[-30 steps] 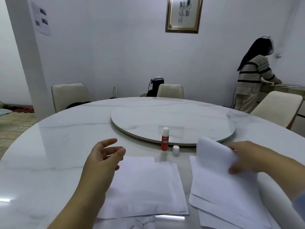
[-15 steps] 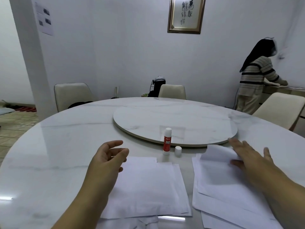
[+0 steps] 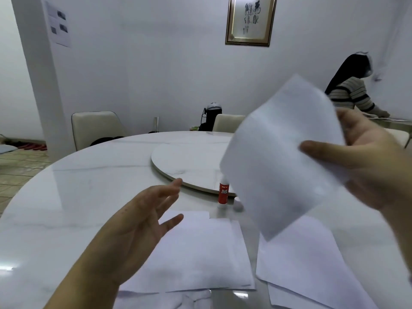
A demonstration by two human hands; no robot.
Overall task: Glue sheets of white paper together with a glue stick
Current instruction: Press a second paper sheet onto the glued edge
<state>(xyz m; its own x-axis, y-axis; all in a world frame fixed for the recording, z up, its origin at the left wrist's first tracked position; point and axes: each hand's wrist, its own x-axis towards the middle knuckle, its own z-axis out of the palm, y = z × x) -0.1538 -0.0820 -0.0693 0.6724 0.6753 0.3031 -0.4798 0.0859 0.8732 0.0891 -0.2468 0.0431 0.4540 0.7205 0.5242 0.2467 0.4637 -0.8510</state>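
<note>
At far left, a white pillar (image 3: pixel 38 70) carries a printed notice (image 3: pixel 58 24), with tiled floor (image 3: pixel 17 168) and red slippers (image 3: pixel 33 146) beyond its foot. Beside it, a cream chair (image 3: pixel 95 128) stands against the round marble table (image 3: pixel 66 197), whose raised turntable (image 3: pixel 189 161) occupies the centre. Left hand (image 3: pixel 142 226): held above the near table edge, palm turned inward, fingers straight and spread, gripping nothing; its fingertips overlap the left stack of paper (image 3: pixel 196 255), which lies flat on the table. Just past that stack, the glue stick (image 3: pixel 223 194) stands upright with a red label, at the rim of the turntable; its white cap (image 3: pixel 238 205) lies just beside it, partly hidden by the raised sheet. On the back wall hangs a framed calligraphy print (image 3: pixel 250 20); below it, a dark appliance (image 3: pixel 213 115) and a second cream chair (image 3: pixel 227 122) stand behind the table. Raised sheet (image 3: pixel 281 157): a single white sheet held tilted in the air above the table, blurred by motion. Right hand (image 3: pixel 374 168): pinches the sheet's right edge, thumb in front, fingers behind. Beneath it, the right stack of paper (image 3: pixel 312 264) lies fanned on the table. At far right, a second person (image 3: pixel 350 90) in a striped top bends over a counter (image 3: pixel 396 121).
</note>
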